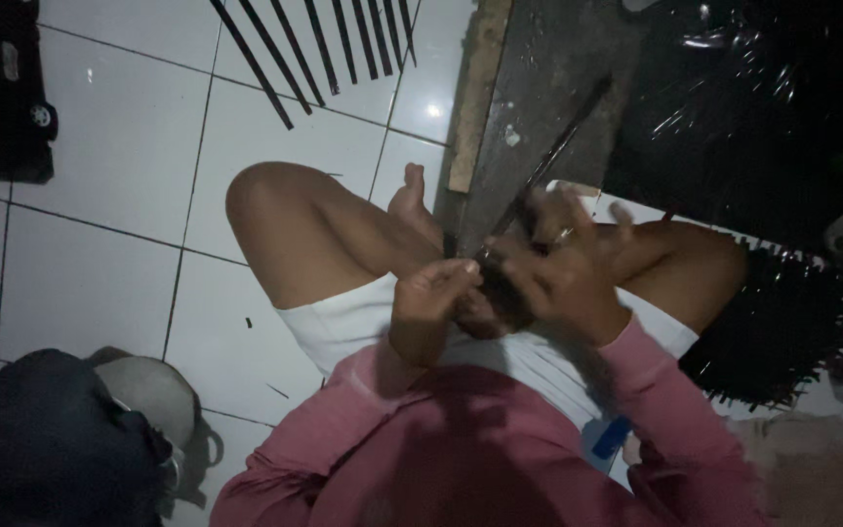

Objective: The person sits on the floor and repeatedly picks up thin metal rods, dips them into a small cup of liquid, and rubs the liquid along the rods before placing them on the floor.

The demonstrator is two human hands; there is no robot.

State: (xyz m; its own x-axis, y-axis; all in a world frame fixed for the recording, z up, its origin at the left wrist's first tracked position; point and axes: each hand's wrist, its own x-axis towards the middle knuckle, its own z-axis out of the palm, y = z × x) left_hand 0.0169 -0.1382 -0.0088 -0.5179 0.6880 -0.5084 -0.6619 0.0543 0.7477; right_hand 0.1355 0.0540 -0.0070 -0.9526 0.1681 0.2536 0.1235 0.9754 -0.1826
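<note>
A black plastic bag (763, 107) is lying far right, its contents hidden. The right hand (563, 278) and left hand (431, 293) are closing their fingers around a thin dark strip (548, 156) slanting over the lap.

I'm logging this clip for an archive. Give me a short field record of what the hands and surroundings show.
setting: white tiled floor, dim light
posture: seated, knees bent
left hand: fingers pinched near the lower end of a thin dark strip
right hand: fingers spread over the same strip, ring on one finger
nearby: row of thin dark sticks, dark wooden plank, shiny black plastic sheet
grip details: blurred
</note>
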